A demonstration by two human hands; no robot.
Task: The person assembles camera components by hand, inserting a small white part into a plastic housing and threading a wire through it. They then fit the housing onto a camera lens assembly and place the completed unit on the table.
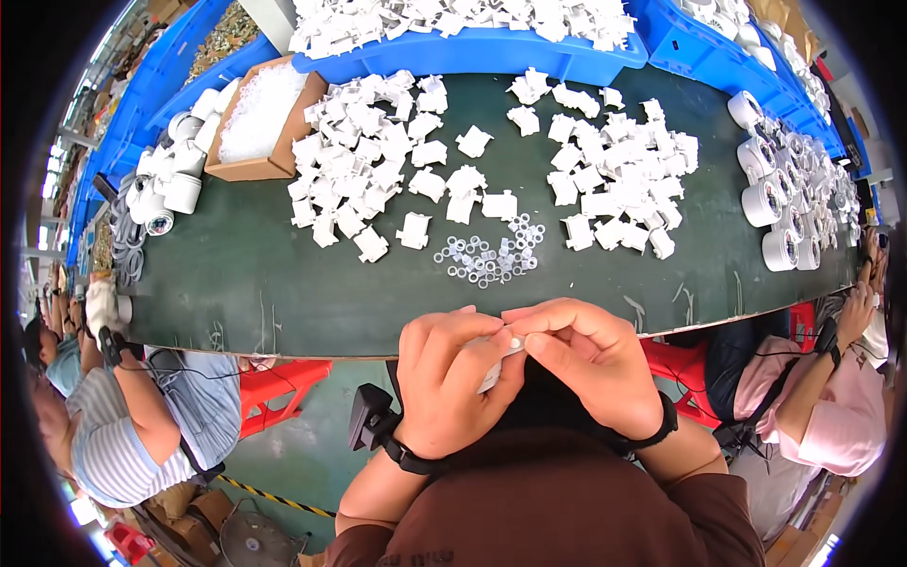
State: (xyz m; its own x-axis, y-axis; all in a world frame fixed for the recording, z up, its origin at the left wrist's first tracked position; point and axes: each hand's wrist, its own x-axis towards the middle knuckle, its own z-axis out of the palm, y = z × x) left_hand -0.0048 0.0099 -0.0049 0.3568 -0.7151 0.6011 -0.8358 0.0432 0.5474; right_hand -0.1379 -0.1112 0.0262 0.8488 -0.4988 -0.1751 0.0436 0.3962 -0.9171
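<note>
At the table's near edge my left hand [457,383] is closed around a small white plastic part [489,378], mostly hidden by the fingers. My right hand [590,359] meets it there, thumb and forefinger pinched together at the part's end; whatever lies in that pinch is too small to make out. Just beyond both hands is a loose heap of small clear plastic rings [487,262]. Similar-looking white plastic parts lie in a left pile [350,156] and a right pile [624,180], with several strays between them.
A blue bin [472,55] heaped with white parts stands at the back of the green table [312,293]. Left of it sits a cardboard box [250,168] of clear pieces. White cylindrical housings [779,248] stand at right, others [179,194] at left. Co-workers sit on both sides.
</note>
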